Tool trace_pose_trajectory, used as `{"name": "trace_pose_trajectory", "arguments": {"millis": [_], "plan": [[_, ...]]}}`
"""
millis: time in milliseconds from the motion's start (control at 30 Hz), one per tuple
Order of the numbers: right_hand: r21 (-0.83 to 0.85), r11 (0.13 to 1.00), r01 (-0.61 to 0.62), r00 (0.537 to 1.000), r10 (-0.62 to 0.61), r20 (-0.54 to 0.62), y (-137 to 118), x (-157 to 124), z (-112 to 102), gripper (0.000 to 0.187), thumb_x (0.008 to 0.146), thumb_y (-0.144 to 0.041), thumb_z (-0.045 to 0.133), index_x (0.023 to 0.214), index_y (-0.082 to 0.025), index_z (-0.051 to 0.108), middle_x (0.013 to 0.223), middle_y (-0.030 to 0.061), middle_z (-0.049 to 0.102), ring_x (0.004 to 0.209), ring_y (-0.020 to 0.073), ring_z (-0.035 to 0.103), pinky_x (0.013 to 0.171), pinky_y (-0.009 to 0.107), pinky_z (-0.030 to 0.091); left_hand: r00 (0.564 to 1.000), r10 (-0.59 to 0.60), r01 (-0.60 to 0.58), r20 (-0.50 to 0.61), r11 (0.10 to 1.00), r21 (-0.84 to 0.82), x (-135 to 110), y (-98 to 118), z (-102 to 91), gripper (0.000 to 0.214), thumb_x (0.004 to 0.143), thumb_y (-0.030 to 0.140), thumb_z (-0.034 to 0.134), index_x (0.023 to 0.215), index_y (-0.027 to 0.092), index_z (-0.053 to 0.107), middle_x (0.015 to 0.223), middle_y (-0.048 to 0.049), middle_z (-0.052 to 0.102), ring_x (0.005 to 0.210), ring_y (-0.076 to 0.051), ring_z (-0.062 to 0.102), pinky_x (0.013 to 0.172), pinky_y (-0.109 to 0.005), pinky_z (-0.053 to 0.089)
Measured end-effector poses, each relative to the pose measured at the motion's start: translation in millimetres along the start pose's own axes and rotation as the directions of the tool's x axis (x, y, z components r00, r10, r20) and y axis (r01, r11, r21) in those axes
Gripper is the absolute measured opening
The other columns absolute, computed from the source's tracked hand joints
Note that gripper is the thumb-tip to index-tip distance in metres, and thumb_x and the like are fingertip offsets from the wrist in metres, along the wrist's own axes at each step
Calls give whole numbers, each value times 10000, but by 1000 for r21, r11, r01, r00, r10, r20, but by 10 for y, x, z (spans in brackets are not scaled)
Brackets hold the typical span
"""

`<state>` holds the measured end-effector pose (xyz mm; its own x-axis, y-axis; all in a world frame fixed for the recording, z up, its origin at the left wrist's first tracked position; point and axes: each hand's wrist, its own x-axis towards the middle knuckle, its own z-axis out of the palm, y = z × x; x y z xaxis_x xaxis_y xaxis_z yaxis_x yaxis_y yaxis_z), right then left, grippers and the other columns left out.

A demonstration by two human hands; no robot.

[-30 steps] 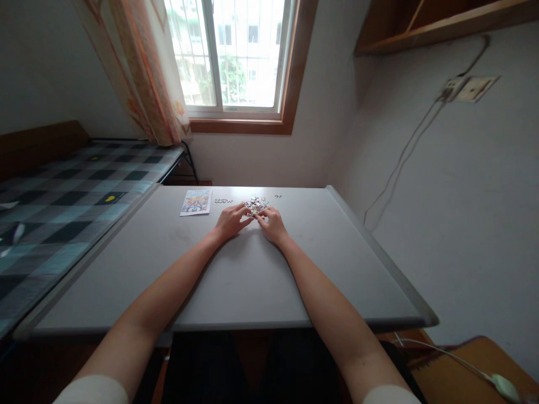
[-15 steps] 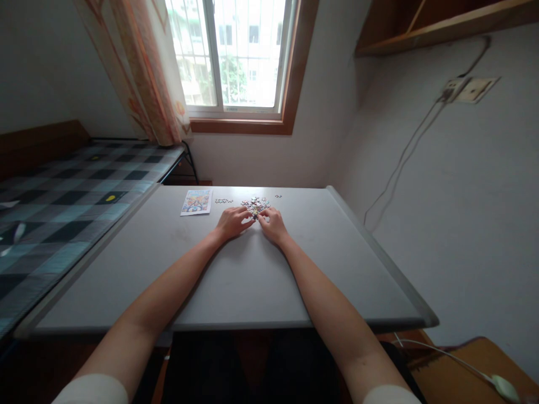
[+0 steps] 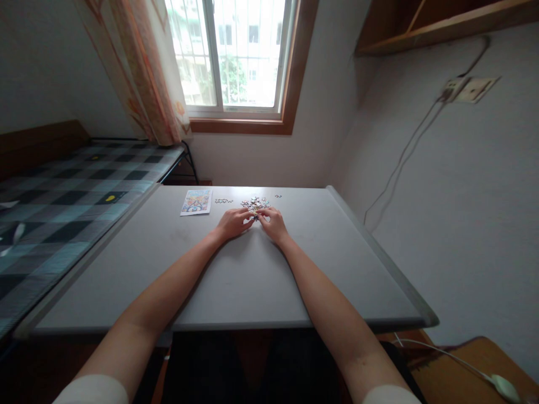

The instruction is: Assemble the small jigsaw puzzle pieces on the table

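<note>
A loose pile of small jigsaw puzzle pieces (image 3: 255, 202) lies on the grey-white table (image 3: 248, 275), just beyond my hands. At its near edge, my left hand (image 3: 233, 223) has its fingers bent and its tips closed on a puzzle piece. From the other side my right hand (image 3: 273, 223) pinches at the same spot, thumb and fingertips together on a puzzle piece. Dark bits show between the two hands; their exact shape is too small to tell. Left of the pile, a printed picture sheet (image 3: 196, 202) lies flat.
Short rows of pieces (image 3: 223, 201) lie between sheet and pile, and a few pieces (image 3: 278, 196) sit to the right. A bed with a checked cover (image 3: 84, 185) borders the table's left side. A wall with a hanging cable (image 3: 400, 160) rises on the right.
My fingertips have shifted very slightly around the pieces, the right fingers covering a bit more of the near edge. The sheet and other pieces stay put.
</note>
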<state>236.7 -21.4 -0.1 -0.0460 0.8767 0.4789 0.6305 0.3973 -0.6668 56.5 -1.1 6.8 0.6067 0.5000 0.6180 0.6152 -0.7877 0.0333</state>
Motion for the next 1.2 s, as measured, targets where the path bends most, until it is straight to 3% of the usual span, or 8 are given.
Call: {"name": "trace_pose_trajectory", "arguments": {"millis": [233,467,600,1067,1200], "plan": [[143,990,-2,1000,-1,24,-46,1,-27,134,791,-219,561,818,-173,684,799,40,663,730,153,584,742,285,466,1000,-32,32,0,999,19,1,7,-24,218,884,337,500,971,221,663,802,-14,650,618,-103,562,597,-227,403],[256,962,-92,996,91,15,-24,11,-30,157,775,-275,562,805,-173,678,769,31,684,706,150,604,703,273,478,996,-95,95,-1,995,19,-7,11,-43,283,874,428,504,812,202,661,774,-10,640,553,-88,524,581,-237,382],[306,947,-95,995,92,22,-16,17,-24,167,764,-294,580,793,-163,680,773,43,689,712,154,611,701,272,478,995,-96,96,4,995,24,-4,11,-41,235,872,376,507,823,210,667,774,-5,646,549,-88,524,574,-237,377],[286,951,-117,992,98,80,-48,13,-41,173,761,-293,578,752,-150,676,725,48,683,679,155,610,676,269,475,997,-73,72,30,997,37,-6,20,-49,195,861,307,500,833,214,669,746,-4,637,589,-100,542,569,-229,368],[278,954,-112,994,102,48,-24,23,-26,152,767,-267,568,793,-162,675,783,46,692,693,151,611,689,274,489,994,-89,87,62,996,26,-5,4,-36,218,883,290,476,840,217,677,722,-16,644,607,-116,560,573,-235,369]]}}
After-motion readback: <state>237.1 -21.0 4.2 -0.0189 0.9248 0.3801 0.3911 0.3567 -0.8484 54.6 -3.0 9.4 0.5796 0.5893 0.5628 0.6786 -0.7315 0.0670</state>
